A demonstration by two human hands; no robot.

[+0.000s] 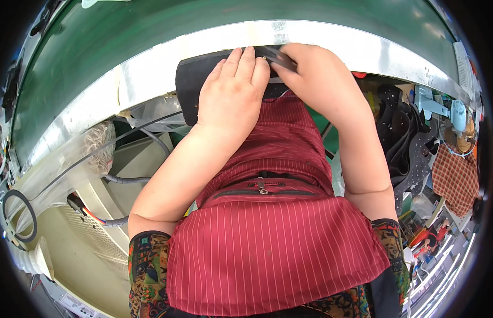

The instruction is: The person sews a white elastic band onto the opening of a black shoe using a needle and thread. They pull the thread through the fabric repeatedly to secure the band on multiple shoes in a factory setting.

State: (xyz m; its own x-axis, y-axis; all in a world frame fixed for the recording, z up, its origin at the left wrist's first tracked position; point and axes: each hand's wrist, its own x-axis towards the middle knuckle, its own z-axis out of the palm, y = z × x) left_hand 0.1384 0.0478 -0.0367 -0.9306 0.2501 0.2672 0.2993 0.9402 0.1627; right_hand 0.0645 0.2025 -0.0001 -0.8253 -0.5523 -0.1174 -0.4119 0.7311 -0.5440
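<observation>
Black flat piece (pixel 189 87) is pinned flat against the metal edge rail (pixel 151 69) by the left hand (pixel 230 90), fingers extended, apparently for steadiness, while a thin dark strip (pixel 281 59) at the rail is pinched by the closed right hand (pixel 315 79).

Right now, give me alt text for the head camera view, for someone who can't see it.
Seen from above, a person's left hand presses flat on a dark flat piece at the metal edge of a green conveyor belt, while the right hand pinches its far edge. A red striped apron fills the foreground.
</observation>
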